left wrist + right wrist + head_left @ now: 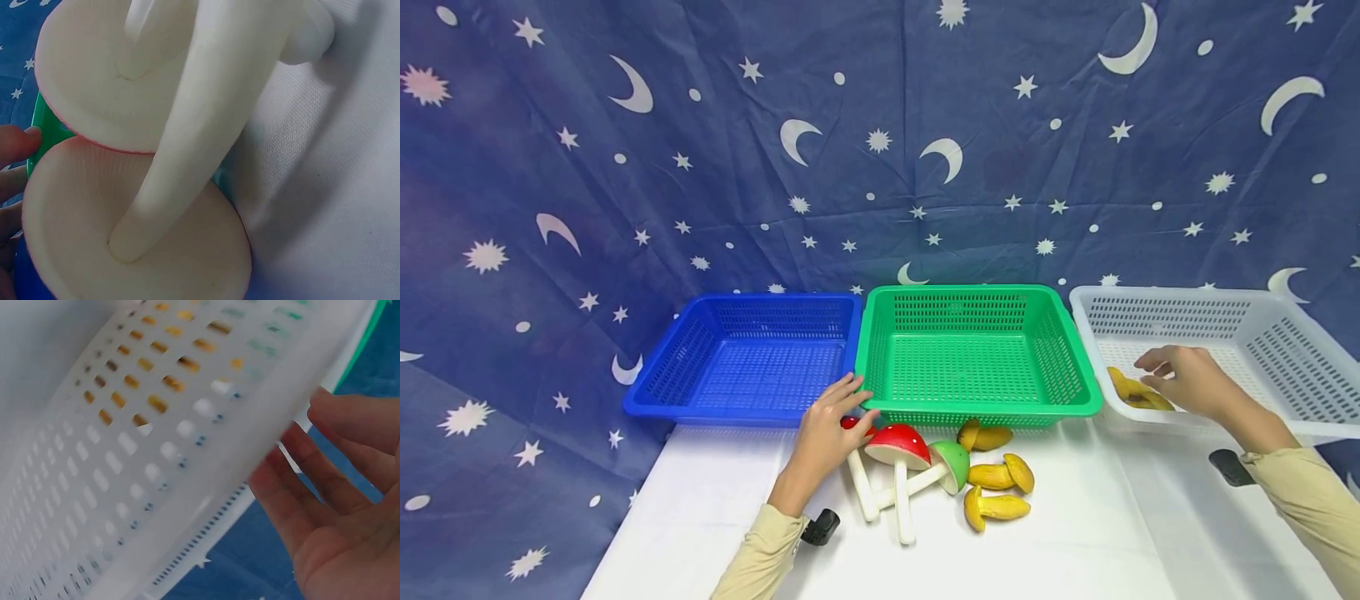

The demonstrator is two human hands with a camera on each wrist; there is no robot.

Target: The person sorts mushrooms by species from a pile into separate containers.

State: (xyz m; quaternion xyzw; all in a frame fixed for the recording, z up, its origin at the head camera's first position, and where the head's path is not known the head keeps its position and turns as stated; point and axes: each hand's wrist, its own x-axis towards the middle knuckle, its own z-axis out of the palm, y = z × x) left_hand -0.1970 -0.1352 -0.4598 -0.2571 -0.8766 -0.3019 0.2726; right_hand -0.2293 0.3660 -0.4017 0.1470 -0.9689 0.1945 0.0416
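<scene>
My left hand (826,429) hovers by the front rims of the blue and green baskets, fingers spread. Below it lies a red-capped toy mushroom (862,483), its cap partly hidden by the hand. A second red-capped mushroom (898,446) lies beside it, across the stem of a green-capped one (953,465). The left wrist view shows two pale cap undersides (81,206), with fingertips at their edge. Over the front of the white basket (1176,304) is my right hand (1197,383), its fingers loosely bent and nothing held. Yellow mushrooms (1138,392) lie in that basket beside its fingertips.
Three yellow mushrooms (998,476) lie on the white tablecloth (1075,533), in front of the green basket (977,408). The blue basket (745,412) stands to its left. A dark blue cloth (850,125) with moons and stars hangs behind.
</scene>
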